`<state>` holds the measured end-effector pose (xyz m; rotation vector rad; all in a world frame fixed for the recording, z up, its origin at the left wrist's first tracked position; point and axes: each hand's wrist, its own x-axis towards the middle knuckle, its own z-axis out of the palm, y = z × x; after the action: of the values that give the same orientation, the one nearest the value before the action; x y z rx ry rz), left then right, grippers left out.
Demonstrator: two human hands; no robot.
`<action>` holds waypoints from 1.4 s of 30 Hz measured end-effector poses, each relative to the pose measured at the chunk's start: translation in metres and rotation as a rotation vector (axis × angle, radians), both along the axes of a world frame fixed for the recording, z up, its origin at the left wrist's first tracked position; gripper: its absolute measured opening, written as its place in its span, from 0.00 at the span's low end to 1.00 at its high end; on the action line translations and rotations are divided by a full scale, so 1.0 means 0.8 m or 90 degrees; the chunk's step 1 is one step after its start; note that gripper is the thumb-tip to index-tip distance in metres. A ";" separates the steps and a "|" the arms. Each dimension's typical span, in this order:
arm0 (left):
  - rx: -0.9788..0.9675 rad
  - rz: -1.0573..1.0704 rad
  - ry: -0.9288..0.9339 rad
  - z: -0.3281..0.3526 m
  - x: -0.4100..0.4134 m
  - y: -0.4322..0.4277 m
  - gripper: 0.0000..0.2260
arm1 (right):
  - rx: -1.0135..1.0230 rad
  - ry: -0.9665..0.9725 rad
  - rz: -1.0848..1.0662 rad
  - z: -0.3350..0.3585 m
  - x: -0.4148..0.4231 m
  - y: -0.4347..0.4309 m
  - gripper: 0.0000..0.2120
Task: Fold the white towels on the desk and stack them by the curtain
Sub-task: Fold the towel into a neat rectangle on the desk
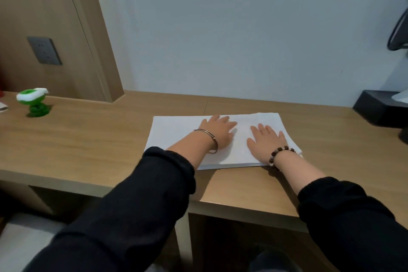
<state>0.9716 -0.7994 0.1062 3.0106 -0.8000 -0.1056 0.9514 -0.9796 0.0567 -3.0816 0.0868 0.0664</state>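
A white towel (174, 131) lies folded into a flat rectangle on the wooden desk (88, 139), near its front edge. Layered edges show along the towel's front side. My left hand (217, 133) rests palm down on the towel's middle, fingers spread; a metal bangle sits on that wrist. My right hand (268, 142) presses flat on the towel's right part, with a bead bracelet on the wrist. Neither hand grips the cloth. No curtain is in view.
A green and white toy-like object (33, 101) stands at the desk's far left. A black box (379, 108) sits at the far right against the wall. A wood panel with a grey socket (44, 50) rises at the left. Open space lies under the desk.
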 end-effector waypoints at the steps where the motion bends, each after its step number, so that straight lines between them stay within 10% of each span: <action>1: 0.012 -0.005 0.014 -0.009 0.003 -0.013 0.22 | -0.003 0.000 0.001 0.000 0.000 -0.001 0.28; 12: -0.024 0.195 -0.010 -0.052 0.026 0.056 0.28 | 0.011 0.015 -0.028 0.006 -0.001 0.004 0.29; 18: -0.036 0.200 -0.037 -0.055 0.026 0.054 0.27 | 0.011 -0.034 0.133 0.013 0.031 0.038 0.26; 27: -0.054 0.201 -0.051 -0.058 0.026 0.055 0.27 | -0.010 0.028 -0.137 0.024 0.045 0.005 0.28; 42: -0.023 0.153 0.031 -0.044 0.010 0.086 0.27 | 0.016 0.015 0.000 0.009 0.016 0.054 0.27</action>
<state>0.9799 -0.7303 0.0711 3.0278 -0.4275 -0.1554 0.9645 -0.9366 0.0638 -3.0558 0.0864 0.1027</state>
